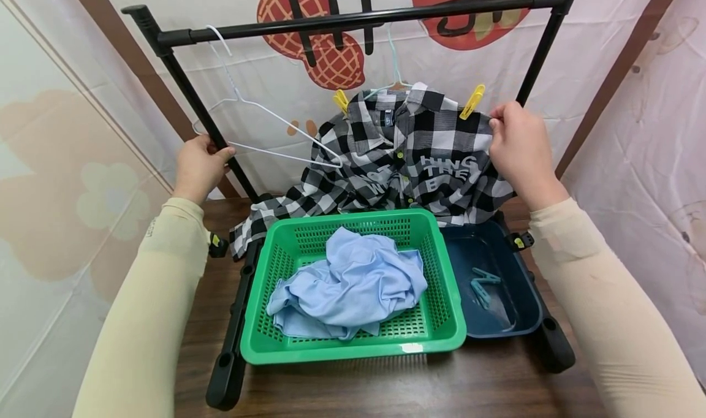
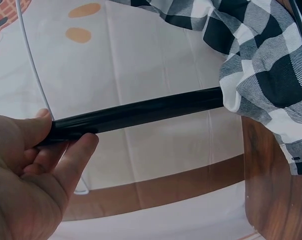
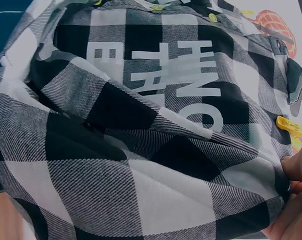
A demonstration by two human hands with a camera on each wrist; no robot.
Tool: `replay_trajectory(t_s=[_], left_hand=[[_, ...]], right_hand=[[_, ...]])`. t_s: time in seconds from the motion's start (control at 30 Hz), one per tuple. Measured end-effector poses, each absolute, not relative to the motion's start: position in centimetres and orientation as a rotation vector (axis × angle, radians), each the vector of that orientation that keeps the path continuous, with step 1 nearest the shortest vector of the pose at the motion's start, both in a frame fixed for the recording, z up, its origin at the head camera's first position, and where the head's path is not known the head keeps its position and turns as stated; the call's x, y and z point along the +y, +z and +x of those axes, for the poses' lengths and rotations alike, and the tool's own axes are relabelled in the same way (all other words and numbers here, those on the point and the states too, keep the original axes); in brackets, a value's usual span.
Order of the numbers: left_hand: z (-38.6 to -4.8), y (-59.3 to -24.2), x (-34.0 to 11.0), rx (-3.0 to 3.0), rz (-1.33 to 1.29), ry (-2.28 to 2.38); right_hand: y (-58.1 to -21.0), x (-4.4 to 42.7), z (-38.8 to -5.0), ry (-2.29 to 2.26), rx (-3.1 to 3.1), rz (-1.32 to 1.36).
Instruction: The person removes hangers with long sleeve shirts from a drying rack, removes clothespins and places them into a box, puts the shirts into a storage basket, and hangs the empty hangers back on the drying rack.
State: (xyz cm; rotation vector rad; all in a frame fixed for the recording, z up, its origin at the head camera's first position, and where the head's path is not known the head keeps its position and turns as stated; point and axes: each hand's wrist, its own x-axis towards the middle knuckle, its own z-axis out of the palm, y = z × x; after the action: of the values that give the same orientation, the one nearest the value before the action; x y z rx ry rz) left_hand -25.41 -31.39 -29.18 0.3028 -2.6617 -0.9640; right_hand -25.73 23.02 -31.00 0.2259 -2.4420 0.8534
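A black-and-white checked shirt (image 1: 447, 136) with grey lettering hangs on a pale green hanger (image 1: 395, 62). Yellow clothespins (image 1: 472, 102) are clipped at both its shoulders. My right hand (image 1: 521, 148) pinches the shoulder on the right, just outside the clothespin, with the sleeve hanging below, as the right wrist view shows. My left hand (image 1: 201, 167) holds the left post (image 2: 141, 110) of a black clothes rack between thumb and fingers. A bare white hanger (image 1: 240, 100) hangs from the rack's top bar, its lower wire passing behind that post near my left fingers.
A green basket (image 1: 353, 350) with a crumpled light blue cloth (image 1: 358, 283) stands in front of the shirt. To its right, a dark blue tub (image 1: 513, 283) holds teal clothespins (image 1: 482, 292). The shirt's left sleeve (image 1: 259, 219) trails behind the basket. A printed curtain hangs behind.
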Motion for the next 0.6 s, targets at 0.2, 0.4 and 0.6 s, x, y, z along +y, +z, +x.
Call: replay_trajectory(t_s=[0.2, 0.4, 0.6], left_hand=[[-25.3, -29.3, -31.4, -2.663, 0.305, -0.969], [-25.3, -29.4, -31.5, -2.662, 0.29, -0.946], [-25.3, -29.4, -31.5, -2.675, 0.291, -0.959]], right_hand=[[-32.3, 23.5, -25.2, 0.876, -2.447, 0.223], [-33.5, 23.9, -24.5, 0.867, -2.431, 0.249], [-34.4, 24.4, -23.2, 0.874, -2.425, 0.246]])
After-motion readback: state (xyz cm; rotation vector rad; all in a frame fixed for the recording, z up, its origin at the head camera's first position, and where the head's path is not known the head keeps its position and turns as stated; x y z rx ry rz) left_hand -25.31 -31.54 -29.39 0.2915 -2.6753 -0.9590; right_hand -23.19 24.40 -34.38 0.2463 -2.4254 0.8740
